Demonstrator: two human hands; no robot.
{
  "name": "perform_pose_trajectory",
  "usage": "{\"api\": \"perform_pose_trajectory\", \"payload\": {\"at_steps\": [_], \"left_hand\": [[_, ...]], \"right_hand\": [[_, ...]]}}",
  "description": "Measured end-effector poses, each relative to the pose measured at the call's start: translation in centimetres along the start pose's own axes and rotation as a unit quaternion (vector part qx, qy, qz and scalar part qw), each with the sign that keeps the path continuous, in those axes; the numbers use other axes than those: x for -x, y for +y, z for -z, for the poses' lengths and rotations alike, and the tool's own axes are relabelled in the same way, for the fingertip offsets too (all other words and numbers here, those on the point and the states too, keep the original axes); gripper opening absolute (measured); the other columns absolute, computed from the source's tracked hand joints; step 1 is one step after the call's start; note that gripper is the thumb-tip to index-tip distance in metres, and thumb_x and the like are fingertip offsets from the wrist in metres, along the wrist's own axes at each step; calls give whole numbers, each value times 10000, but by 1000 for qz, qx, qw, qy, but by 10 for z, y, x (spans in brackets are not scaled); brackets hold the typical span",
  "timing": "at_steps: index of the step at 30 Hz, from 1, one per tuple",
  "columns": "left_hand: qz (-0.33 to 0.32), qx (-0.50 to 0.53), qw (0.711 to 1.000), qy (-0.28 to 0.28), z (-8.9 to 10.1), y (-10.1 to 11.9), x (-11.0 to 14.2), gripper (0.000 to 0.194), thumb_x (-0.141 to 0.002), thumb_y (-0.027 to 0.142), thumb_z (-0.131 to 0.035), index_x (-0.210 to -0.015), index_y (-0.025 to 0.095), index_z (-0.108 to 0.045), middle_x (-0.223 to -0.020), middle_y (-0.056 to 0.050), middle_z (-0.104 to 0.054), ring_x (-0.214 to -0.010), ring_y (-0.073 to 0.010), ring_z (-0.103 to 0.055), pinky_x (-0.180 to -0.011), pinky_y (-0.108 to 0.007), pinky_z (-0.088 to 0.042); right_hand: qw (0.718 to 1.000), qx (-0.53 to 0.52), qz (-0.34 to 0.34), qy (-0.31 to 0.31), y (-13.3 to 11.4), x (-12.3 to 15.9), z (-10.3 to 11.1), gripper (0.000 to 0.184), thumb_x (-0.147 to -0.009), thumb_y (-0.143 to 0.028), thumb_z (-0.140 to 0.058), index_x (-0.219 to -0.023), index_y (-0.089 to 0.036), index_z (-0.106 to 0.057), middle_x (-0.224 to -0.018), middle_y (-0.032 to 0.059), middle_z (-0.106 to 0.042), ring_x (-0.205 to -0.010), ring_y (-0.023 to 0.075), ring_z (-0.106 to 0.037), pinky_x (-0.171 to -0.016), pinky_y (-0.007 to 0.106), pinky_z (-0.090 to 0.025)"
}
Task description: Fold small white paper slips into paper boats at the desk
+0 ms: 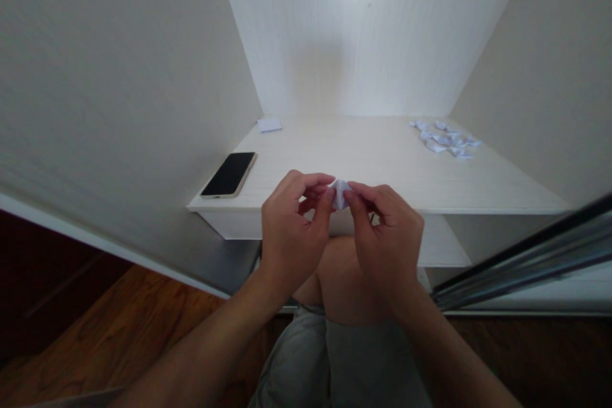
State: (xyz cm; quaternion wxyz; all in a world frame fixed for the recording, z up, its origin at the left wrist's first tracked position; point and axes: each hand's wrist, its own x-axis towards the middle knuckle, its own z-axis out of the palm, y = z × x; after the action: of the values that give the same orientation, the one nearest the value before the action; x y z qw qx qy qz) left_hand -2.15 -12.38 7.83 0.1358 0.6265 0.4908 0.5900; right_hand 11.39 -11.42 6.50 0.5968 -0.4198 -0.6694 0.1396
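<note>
Between both hands, just over the front edge of the white shelf [335,146], is a small piece of folded white paper [341,194]. My left hand [299,223] pinches its left side between thumb and fingers. On the right side, the thumb and index finger of my right hand [387,223] grip it too. A crease runs down the middle of the paper, and its edges are partly covered by my fingertips. Several small folded white paper pieces [444,140] lie in a loose group at the back right of the shelf.
A phone [229,174] with a dark screen lies at the shelf's left front. Behind it, a small stack of white paper [269,125] sits by the left wall. Side panels [191,76] enclose the shelf. My knees are under its front edge; a dark metal rail [526,255] runs at the right.
</note>
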Motion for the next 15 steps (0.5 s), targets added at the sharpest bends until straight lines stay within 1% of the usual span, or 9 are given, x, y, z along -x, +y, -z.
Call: {"api": "perform_pose_trajectory", "payload": {"at_steps": [2,3,6,9,11,13,15], "left_hand": [[-20,-35,999,-20,2,-1,-1,185,-964,235,-656,-1134,224,-729,-943,-40,-639,-830,-154,-655,-733,-265,-595],[-27,-47,998,-30,3,0,-2,195,-968,235,-648,-1141,224,-737,-939,-42,-631,-815,-153,-647,-724,-266,-590],[-38,-71,996,-36,5,1,-4,167,-974,243,-637,-1082,223,-762,-932,-44,-616,-780,-150,-633,-700,-270,-576],[-50,-83,995,-16,3,3,-3,173,-975,235,-632,-1092,229,-760,-922,-36,-606,-781,-149,-629,-713,-273,-572],[-70,-106,992,5,0,3,-2,177,-970,211,-630,-1090,224,-759,-905,-29,-602,-773,-145,-615,-711,-269,-562],[-99,-144,984,33,-2,4,-1,171,-962,186,-636,-1074,211,-763,-874,-23,-599,-750,-138,-596,-692,-261,-542],[-119,-169,977,53,-3,5,-1,168,-953,167,-646,-1064,198,-769,-849,-21,-597,-736,-134,-584,-675,-253,-530]], "right_hand": [[999,36,35,2,-1,0,1,169,-994,-192,-617,-1036,-245,-772,-891,45,-759,-801,188,-673,-753,338,-544],[998,48,48,2,-2,0,2,169,-997,-184,-613,-1037,-236,-768,-879,48,-754,-795,186,-669,-747,335,-540],[994,79,74,0,-1,1,2,183,-1013,-184,-589,-1055,-228,-761,-859,53,-743,-789,188,-664,-737,338,-526],[989,115,91,9,1,4,-2,206,-1030,-209,-562,-1082,-230,-759,-862,63,-737,-792,199,-658,-728,352,-512],[986,131,99,20,2,7,-5,214,-1036,-228,-558,-1108,-235,-759,-870,70,-734,-808,205,-658,-741,360,-511],[985,133,103,31,3,9,-9,215,-1035,-237,-564,-1135,-246,-755,-882,71,-731,-820,207,-657,-758,363,-515],[988,114,92,40,3,8,-11,195,-1027,-231,-577,-1120,-245,-748,-883,65,-727,-804,198,-655,-755,357,-524]]}}
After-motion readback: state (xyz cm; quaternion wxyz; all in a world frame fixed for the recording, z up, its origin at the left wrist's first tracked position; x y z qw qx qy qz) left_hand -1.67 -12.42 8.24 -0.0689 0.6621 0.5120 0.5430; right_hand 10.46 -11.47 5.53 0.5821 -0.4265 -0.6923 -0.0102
